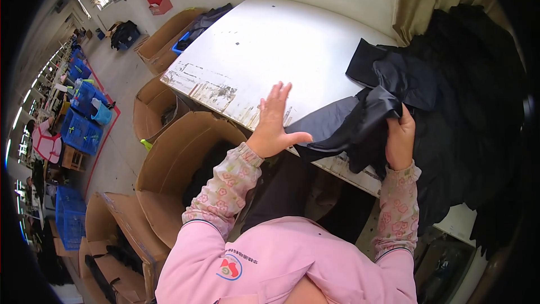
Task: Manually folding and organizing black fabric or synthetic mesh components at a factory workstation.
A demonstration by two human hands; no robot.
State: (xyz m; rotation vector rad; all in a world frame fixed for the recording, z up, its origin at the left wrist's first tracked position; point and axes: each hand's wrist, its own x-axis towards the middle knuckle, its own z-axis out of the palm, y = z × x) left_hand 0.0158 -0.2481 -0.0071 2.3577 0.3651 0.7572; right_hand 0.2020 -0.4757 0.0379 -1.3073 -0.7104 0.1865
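Left hand (274,122) is flat over the near edge of the white table (270,45), fingers spread apart, thumb out touching the edge of a dark fabric piece (360,121). Right hand (400,142) is clamped on that same fabric at the near edge, fingers wrapped into the bunched cloth. Fabric drapes partly off the table edge. A big pile of black garments (472,107) covers the table's right side, touching the held piece. Open cardboard boxes (174,157) stand on the floor along the table's left edge; blue crates (81,129) are well apart, far left.
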